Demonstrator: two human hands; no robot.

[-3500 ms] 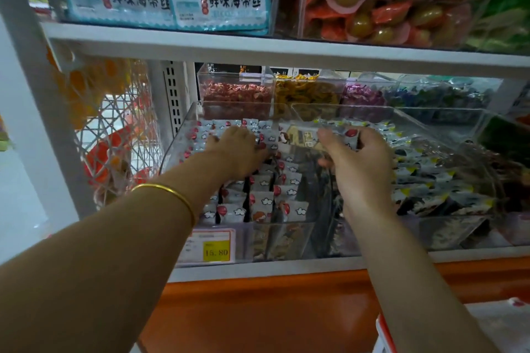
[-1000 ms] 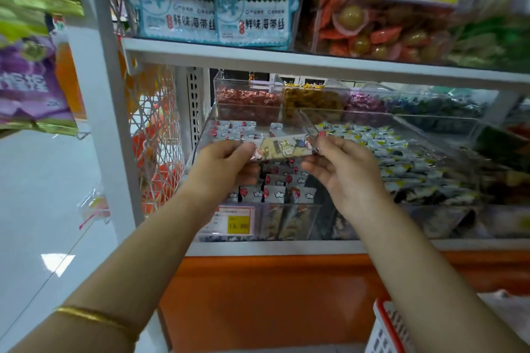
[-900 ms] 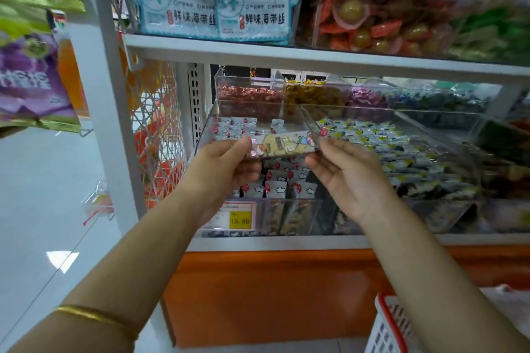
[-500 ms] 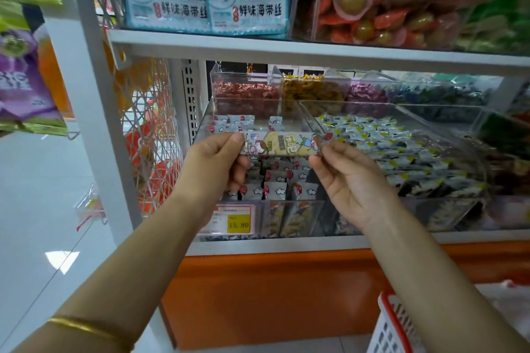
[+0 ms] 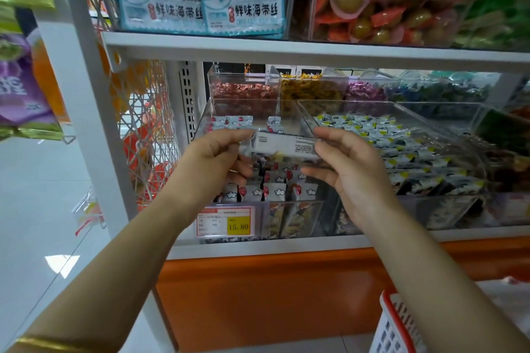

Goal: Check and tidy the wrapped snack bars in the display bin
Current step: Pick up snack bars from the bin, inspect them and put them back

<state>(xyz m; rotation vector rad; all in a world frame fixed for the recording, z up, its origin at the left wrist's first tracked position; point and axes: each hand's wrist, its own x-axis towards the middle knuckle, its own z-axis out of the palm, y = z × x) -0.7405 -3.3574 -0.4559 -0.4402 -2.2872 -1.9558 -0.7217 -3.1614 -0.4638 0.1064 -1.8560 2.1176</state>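
One wrapped snack bar [image 5: 284, 146] is held level above the clear display bin [image 5: 202, 120], its white printed back turned toward me. My left hand [image 5: 218, 156] pinches its left end and my right hand [image 5: 344, 163] pinches its right end. Below them, rows of wrapped snack bars [image 5: 275, 189] with red and white cloud print stand in the bin. A few more lie at the bin's back. A yellow price tag [image 5: 238, 226] reading 15.80 sits on the bin's front.
A second clear bin [image 5: 459, 129] of yellow-and-black wrapped snacks stands to the right. Smaller bins of sweets [image 5: 243, 89] line the back. The upper shelf [image 5: 286, 49] overhangs close above. A red-rimmed white basket [image 5: 395, 324] is at lower right, a wire rack [image 5: 143, 135] at left.
The bar was lifted out of the bin between both hands. In the last half second it has been flipped from its colourful front to its white printed back.
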